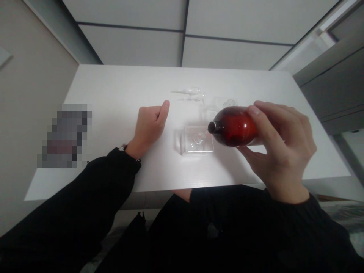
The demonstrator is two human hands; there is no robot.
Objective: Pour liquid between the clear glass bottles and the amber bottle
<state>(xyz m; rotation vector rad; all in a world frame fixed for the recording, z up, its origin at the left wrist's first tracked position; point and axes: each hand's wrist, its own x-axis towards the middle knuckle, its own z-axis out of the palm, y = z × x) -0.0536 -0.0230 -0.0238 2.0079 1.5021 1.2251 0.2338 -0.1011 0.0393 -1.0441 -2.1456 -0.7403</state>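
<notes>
Holding a brown bottle above the desk in my right grip, body clasped, neck pointed toward a clear box. Surface looks slick, so a loose hold could drop it onto the box, and if it's open (can't tell), overtipping could splash wide. My left grip is balled up, nothing showing in it, so nothing's steadying the box. Two clear dropper-looking pieces lie farther back, plus some clear bits by the bottle, easy to knock on white. Pixelated thing is way off left.

Left hand fisted, right hand curled
</notes>
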